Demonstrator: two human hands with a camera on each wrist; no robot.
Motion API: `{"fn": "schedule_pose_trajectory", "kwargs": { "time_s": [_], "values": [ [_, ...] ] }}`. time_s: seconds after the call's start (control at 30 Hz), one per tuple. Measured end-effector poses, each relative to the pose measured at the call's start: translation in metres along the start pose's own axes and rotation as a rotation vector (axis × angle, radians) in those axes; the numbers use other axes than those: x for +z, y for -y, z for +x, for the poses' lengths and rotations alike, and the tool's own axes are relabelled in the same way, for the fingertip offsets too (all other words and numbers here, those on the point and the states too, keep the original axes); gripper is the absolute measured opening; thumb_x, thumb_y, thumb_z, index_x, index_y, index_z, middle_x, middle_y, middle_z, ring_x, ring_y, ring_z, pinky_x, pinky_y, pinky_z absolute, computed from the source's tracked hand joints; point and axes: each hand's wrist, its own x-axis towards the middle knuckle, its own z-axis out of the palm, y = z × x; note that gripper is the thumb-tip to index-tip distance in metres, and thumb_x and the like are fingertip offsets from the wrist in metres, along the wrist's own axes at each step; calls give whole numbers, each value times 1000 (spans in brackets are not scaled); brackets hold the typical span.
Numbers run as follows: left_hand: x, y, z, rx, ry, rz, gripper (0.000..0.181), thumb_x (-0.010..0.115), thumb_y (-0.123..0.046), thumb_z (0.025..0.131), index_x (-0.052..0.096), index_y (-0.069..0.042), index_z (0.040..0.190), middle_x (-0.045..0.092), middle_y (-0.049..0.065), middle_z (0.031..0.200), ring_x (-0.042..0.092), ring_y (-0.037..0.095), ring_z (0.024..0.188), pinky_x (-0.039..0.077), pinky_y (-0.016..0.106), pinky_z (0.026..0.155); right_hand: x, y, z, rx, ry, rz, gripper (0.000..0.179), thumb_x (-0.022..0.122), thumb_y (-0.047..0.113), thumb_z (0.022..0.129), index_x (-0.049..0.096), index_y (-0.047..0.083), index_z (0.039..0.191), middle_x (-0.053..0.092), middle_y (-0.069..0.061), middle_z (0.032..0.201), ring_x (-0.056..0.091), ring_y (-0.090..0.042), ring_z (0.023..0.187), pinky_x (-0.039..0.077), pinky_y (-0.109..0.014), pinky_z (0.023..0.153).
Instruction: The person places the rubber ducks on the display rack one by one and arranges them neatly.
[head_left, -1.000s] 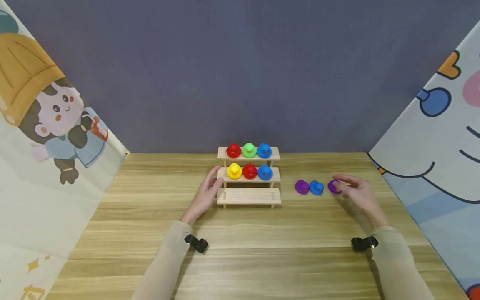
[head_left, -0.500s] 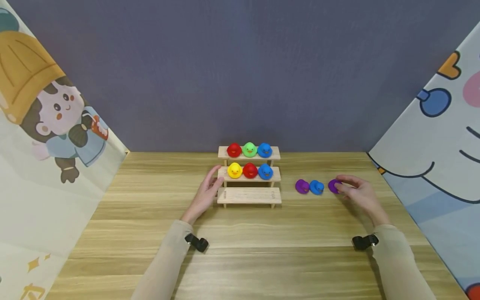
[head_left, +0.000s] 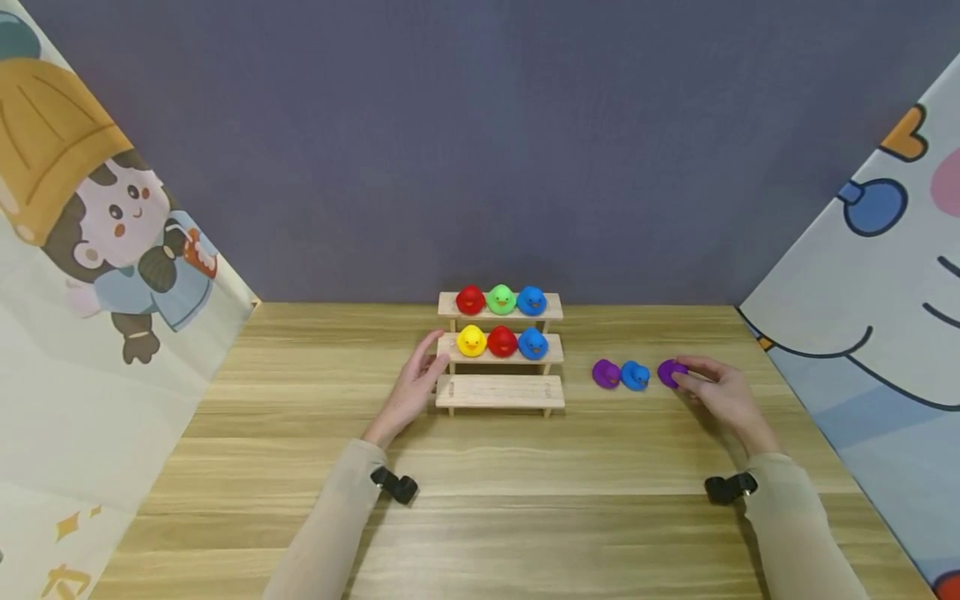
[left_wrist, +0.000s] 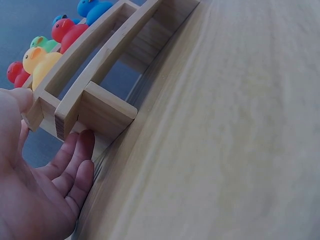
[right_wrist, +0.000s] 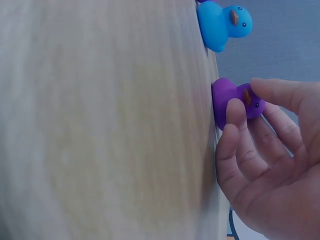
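At the right, a purple rubber duck (head_left: 670, 373) sits on the table; my right hand (head_left: 723, 396) pinches it between thumb and fingers (right_wrist: 237, 112). A blue rubber duck (head_left: 635, 376) and another purple rubber duck (head_left: 606, 374) stand just left of it. My left hand (head_left: 408, 390) rests against the left end of a three-tier wooden rack (head_left: 499, 390), its fingers loosely bent and not wrapped round the wood. Red, green and blue ducks line the top tier; yellow (head_left: 471, 341), red (head_left: 502, 342) and blue (head_left: 533, 343) ducks stand on the middle one. The lowest tier is bare.
The wood-grain table (head_left: 480, 517) extends in front of the rack. A dark grey panel (head_left: 480, 150) rises behind it, and printed cartoon panels (head_left: 892, 333) flank both sides. A small black camera (head_left: 731, 488) is strapped to each wrist.
Both hands stay nearly in place. My right fingers have shifted slightly on the purple duck, showing more of it. The rack and other ducks have not moved.
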Motion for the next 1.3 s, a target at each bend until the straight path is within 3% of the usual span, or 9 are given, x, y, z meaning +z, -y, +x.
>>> {"fn": "schedule_pose_trajectory", "kwargs": {
  "time_s": [0.13, 0.23, 0.43, 0.5, 0.87, 1.07, 1.3],
  "values": [
    [1, 1, 1, -7, -7, -3, 58, 48, -36, 115, 30, -26, 169, 62, 26, 144, 58, 37, 135, 49, 44, 105, 0, -2, 0, 5, -5, 19, 62, 69, 35, 105, 54, -4, 151, 71, -2, 135, 67, 6, 86, 59, -21, 73],
    [1, 1, 1, -7, -12, 2, 57, 48, -36, 115, 31, -28, 169, 61, 25, 145, 57, 36, 136, 47, 51, 112, 0, -3, 0, 5, -14, 26, 61, 70, 34, 105, 55, -5, 150, 71, 10, 126, 67, 5, 85, 59, -21, 72],
    [2, 2, 1, 0, -17, -6, 56, 49, -36, 115, 32, -29, 168, 60, 23, 147, 56, 34, 136, 42, 55, 117, 2, -4, 1, 16, -21, 15, 62, 69, 37, 106, 55, -3, 151, 63, -20, 147, 66, 6, 84, 59, -21, 72],
    [2, 2, 1, 0, -15, -5, 56, 49, -36, 115, 32, -29, 168, 60, 24, 147, 56, 35, 136, 42, 56, 117, 2, -3, 1, 17, -23, 12, 62, 68, 37, 106, 55, -4, 151, 62, -23, 148, 66, 5, 84, 59, -21, 72],
    [2, 4, 3, -5, -14, -16, 56, 49, -35, 115, 32, -26, 168, 59, 26, 147, 55, 37, 137, 42, 58, 118, 2, 3, -6, 37, -30, -17, 64, 67, 44, 105, 56, 0, 150, 54, -28, 155, 66, 3, 84, 59, -21, 73],
    [2, 1, 4, -22, 0, -6, 59, 46, -30, 116, 26, -19, 171, 57, 30, 149, 53, 40, 139, 42, 55, 117, 2, 7, -8, 39, -48, -26, 67, 69, 49, 103, 58, 3, 150, 60, -22, 150, 68, 1, 85, 59, -22, 73],
    [-1, -23, -5, -42, 35, 15, 59, 46, -25, 116, 25, -12, 170, 59, 31, 145, 55, 40, 137, 46, 44, 108, 3, 14, -11, 16, -48, -20, 66, 68, 48, 104, 58, 2, 150, 57, -25, 153, 69, -2, 87, 60, -24, 74]
  ]
}}
